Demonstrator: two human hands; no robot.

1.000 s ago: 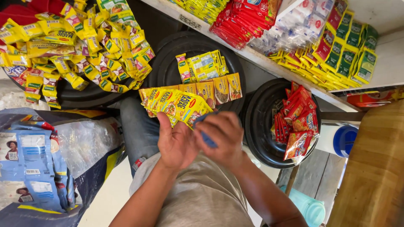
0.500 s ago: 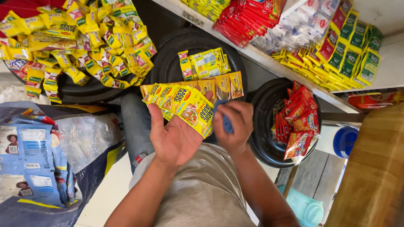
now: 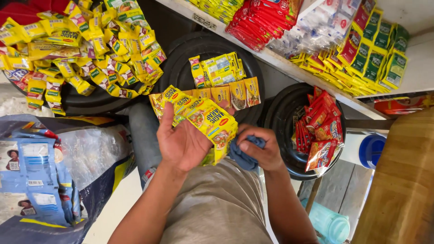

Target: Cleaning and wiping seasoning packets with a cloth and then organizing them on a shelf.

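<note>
So the white shelf (image 3: 289, 63) up top has red packets (image 3: 257, 22), clear bags (image 3: 321, 31) and green-and-yellow packets (image 3: 375, 58) lying on it. Below, round black tubs (image 3: 190, 54) carry yellow and red sachets.

I am looking down at a white shelf (image 3: 289, 63) running across under daylight, a wooden counter (image 3: 398, 190) standing right, pale floor (image 3: 113, 212) showing below.

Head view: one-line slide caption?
Left hand holds yellow sachets; right hand grips a blue cloth beside them.
</note>
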